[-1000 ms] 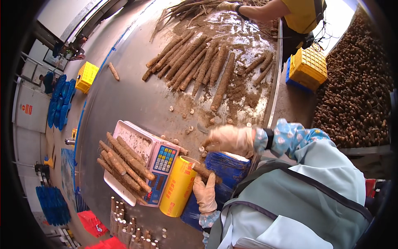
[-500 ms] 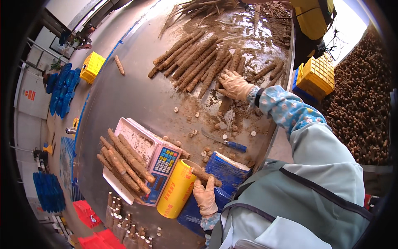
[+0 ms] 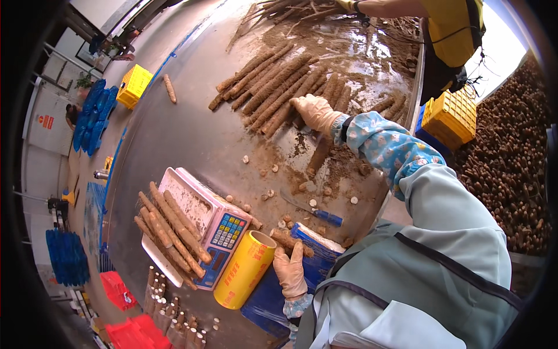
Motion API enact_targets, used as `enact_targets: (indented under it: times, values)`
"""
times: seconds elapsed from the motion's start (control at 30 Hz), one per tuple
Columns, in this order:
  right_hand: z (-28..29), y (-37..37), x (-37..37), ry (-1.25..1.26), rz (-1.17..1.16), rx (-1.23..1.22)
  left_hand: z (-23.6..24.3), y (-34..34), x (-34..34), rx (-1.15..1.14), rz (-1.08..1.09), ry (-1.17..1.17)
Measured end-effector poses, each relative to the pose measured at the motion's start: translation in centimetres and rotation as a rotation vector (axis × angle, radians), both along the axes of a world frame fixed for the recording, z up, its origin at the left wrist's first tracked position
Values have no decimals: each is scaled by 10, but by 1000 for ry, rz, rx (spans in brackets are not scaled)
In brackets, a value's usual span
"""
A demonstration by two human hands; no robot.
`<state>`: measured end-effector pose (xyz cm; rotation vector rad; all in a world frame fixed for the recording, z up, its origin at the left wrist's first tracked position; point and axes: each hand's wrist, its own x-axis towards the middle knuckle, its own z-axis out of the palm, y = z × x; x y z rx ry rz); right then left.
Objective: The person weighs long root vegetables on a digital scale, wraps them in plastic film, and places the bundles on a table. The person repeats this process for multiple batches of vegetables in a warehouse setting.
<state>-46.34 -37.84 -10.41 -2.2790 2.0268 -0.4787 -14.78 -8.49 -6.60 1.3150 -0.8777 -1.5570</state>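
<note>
Yams, long, brown and soil-covered, lie side by side in a row [image 3: 270, 81] on the metal table. My gloved right hand [image 3: 317, 113] reaches over the row's right end, fingers curled onto a yam there; its fingertips are partly hidden. Beneath that wrist lies another thick yam [image 3: 319, 156]. Low in the view, my gloved left hand [image 3: 290, 273] has thumb and fingers around a short yam piece [image 3: 285, 239], above a blue film-wrapped block [image 3: 264, 302]. A yellow roll of film [image 3: 243, 273] stands just left of it. Several yams [image 3: 174, 230] rest across the scale [image 3: 195, 200].
A blue-handled knife [image 3: 328, 217] lies among cut-off ends. Cut yams [image 3: 168, 311] stand bundled near red crates [image 3: 136, 333]. Another person in yellow [image 3: 453, 35] works at the far right, near yellow crates [image 3: 450, 119]. A large yam heap [image 3: 505, 168] fills the right side.
My right hand has moved left along the row, its fingers now more curled. My left hand has shifted slightly with the short piece. The person in yellow has reached an arm over the table.
</note>
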Motion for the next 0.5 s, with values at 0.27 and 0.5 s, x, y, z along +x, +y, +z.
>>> enact_targets:
  times: [0.27,0.5]
  values:
    - [-2,-23,-12,211,140,126,11,-1,-15,19,76,-7]
    - [7,-29,5,325,295,381,5,5,-9,1,62,-106]
